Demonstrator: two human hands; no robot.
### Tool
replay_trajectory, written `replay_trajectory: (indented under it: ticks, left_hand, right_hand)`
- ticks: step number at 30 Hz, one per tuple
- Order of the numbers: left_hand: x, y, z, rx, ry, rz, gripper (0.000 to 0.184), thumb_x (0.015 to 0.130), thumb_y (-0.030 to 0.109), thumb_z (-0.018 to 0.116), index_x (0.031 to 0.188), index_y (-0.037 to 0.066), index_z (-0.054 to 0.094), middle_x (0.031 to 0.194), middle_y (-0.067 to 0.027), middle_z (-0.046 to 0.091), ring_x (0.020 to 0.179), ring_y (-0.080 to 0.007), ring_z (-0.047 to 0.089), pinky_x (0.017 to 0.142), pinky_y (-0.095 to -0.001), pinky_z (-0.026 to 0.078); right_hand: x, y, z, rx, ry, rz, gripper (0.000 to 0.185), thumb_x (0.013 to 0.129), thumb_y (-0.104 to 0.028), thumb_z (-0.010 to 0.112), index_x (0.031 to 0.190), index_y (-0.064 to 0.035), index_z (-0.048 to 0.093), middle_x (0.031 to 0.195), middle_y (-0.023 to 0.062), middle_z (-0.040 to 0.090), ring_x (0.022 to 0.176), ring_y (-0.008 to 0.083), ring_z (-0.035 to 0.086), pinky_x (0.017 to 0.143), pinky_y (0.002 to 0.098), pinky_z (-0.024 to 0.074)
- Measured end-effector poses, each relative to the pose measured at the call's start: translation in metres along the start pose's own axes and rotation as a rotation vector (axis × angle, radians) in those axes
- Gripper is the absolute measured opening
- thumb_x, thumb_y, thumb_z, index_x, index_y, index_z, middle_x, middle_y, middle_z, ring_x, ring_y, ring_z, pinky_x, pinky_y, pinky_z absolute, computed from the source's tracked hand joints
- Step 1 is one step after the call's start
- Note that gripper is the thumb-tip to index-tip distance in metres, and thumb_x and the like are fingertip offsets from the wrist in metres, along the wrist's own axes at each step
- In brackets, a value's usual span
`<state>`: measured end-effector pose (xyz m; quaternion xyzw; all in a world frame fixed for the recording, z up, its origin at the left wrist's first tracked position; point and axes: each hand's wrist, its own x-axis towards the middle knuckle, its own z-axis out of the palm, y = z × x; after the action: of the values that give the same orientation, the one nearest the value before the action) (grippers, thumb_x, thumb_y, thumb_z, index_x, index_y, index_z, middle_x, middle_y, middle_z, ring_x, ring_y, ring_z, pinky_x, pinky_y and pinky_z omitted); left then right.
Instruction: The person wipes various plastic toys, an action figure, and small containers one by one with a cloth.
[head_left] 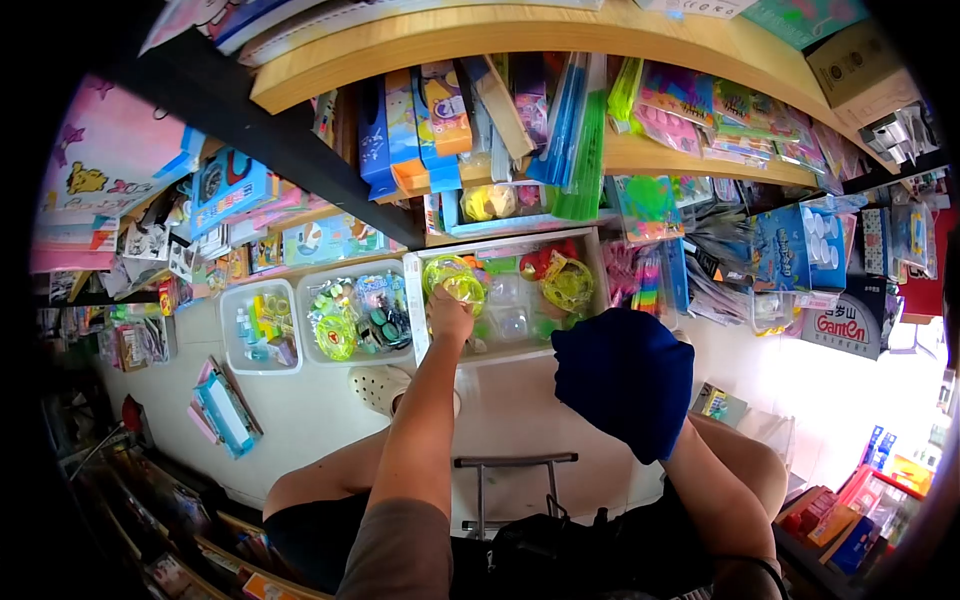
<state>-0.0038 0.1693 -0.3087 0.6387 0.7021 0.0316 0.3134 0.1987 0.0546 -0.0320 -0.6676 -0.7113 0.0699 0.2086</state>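
Left hand (pixel 451 314): while it dips into the white box (pixel 510 356), its bent fingers touch the green toy (pixel 438 271); I can't tell how tight.
Right hand (pixel 679 443): mostly hidden by the blue cloth (pixel 628 380), grip can't be seen.
Green toy: in the box's left end.
Clear tubs (pixel 265 369): left of the box.

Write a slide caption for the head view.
Left hand at a yellow-green item in a white tray, dark blue cloth hiding the right hand, clear bins alongside.
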Motion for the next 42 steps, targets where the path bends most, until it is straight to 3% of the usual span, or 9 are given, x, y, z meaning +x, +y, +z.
replay_trajectory:
  ticks: [8, 18, 22, 24, 26, 31, 34, 38, 42]
  left_hand:
    - [-0.02, 0.012, -0.007, 0.323, 0.041, 0.128, 0.024, 0.069, 0.028, 0.07, 0.086, 0.014, 0.061, 0.095, -0.0079, 0.056, 0.098, -0.0297, 0.052, 0.078, -0.0518, 0.039]
    - [-0.093, 0.052, -0.097, -0.795, -0.337, -0.052, 0.013, 0.077, 0.019, 0.067, 0.082, 0.008, 0.065, 0.07, -0.0004, 0.06, 0.065, -0.0113, 0.054, 0.064, -0.029, 0.039]
    - [-0.143, 0.097, -0.127, -1.238, -0.484, 0.063, 0.012, 0.083, 0.015, 0.062, 0.09, 0.006, 0.063, 0.079, 0.0014, 0.058, 0.069, -0.0063, 0.049, 0.06, -0.0225, 0.038]
    - [-0.165, 0.11, -0.124, -1.281, -0.441, 0.117, 0.019, 0.086, 0.021, 0.06, 0.1, 0.008, 0.059, 0.087, 0.0011, 0.056, 0.077, -0.0075, 0.05, 0.065, -0.0237, 0.041]
    - [-0.195, 0.14, -0.137, -1.415, -0.495, 0.086, 0.037, 0.088, 0.038, 0.056, 0.115, 0.013, 0.051, 0.097, 0.0016, 0.051, 0.09, -0.0099, 0.049, 0.08, -0.0279, 0.044]
    - [-0.181, 0.139, -0.144, -1.666, -0.743, -0.008, 0.062, 0.09, 0.056, 0.036, 0.135, 0.012, 0.036, 0.13, -0.01, 0.047, 0.117, -0.023, 0.047, 0.1, -0.0368, 0.034]
    - [-0.217, 0.16, -0.173, -1.564, -0.755, 0.018, 0.061, 0.093, 0.052, 0.034, 0.138, 0.011, 0.031, 0.138, -0.0095, 0.039, 0.127, -0.0234, 0.037, 0.104, -0.0375, 0.029]
    - [-0.248, 0.181, -0.192, -0.953, -0.547, 0.363, 0.058, 0.09, 0.029, 0.053, 0.141, 0.014, 0.027, 0.135, -0.0073, 0.04, 0.121, -0.0211, 0.041, 0.1, -0.0335, 0.033]
    - [-0.224, 0.174, -0.205, -1.444, -0.834, 0.119, 0.058, 0.086, 0.006, 0.051, 0.139, 0.008, 0.029, 0.14, -0.0098, 0.035, 0.127, -0.0249, 0.037, 0.103, -0.0369, 0.032]
  right_hand:
    - [-0.003, 0.007, -0.009, -0.051, -0.123, 0.01, 0.022, 0.063, -0.024, 0.067, 0.084, -0.0209, 0.064, 0.078, -0.0034, 0.061, 0.075, 0.0204, 0.058, 0.063, 0.0321, 0.0461]
    - [-0.025, 0.0, -0.014, 0.282, -0.049, 0.092, 0.018, 0.065, -0.012, 0.063, 0.076, -0.0107, 0.049, 0.069, 0.004, 0.049, 0.066, 0.0213, 0.052, 0.057, 0.0304, 0.0395]
    - [-0.035, 0.001, -0.001, 0.417, -0.085, 0.169, 0.02, 0.082, -0.019, 0.055, 0.099, -0.0111, 0.048, 0.086, 0.0017, 0.049, 0.08, 0.0185, 0.05, 0.069, 0.0296, 0.0387]
    - [-0.061, -0.008, 0.048, 1.466, 0.018, 0.644, 0.037, 0.09, -0.031, 0.046, 0.121, -0.0114, 0.043, 0.115, 0.0039, 0.045, 0.106, 0.0162, 0.045, 0.09, 0.0299, 0.035]
    - [-0.073, -0.038, 0.055, 1.951, -0.054, 0.62, 0.054, 0.094, -0.034, 0.044, 0.14, -0.0108, 0.029, 0.147, 0.008, 0.02, 0.132, 0.0159, 0.024, 0.108, 0.0308, 0.0203]
    - [-0.045, -0.095, 0.019, 1.171, -0.106, 0.808, 0.054, 0.096, -0.037, 0.035, 0.144, -0.0161, 0.019, 0.15, 0.0115, 0.008, 0.139, 0.0234, 0.005, 0.11, 0.0331, 0.0118]
    - [-0.029, -0.077, 0.028, 1.17, 0.162, 0.714, 0.053, 0.096, -0.034, 0.036, 0.143, -0.0162, 0.02, 0.148, 0.0126, 0.016, 0.137, 0.0223, 0.013, 0.109, 0.0315, 0.0153]
    - [-0.005, -0.032, 0.037, 1.744, 0.519, 0.788, 0.031, 0.094, -0.03, 0.044, 0.108, -0.0039, 0.053, 0.102, 0.0083, 0.058, 0.088, 0.0177, 0.056, 0.08, 0.0332, 0.0456]
    - [0.002, -0.018, -0.025, 2.308, 0.102, 0.814, 0.022, 0.089, -0.028, 0.052, 0.094, -0.0063, 0.054, 0.091, 0.0082, 0.061, 0.076, 0.0163, 0.059, 0.069, 0.0333, 0.0497]
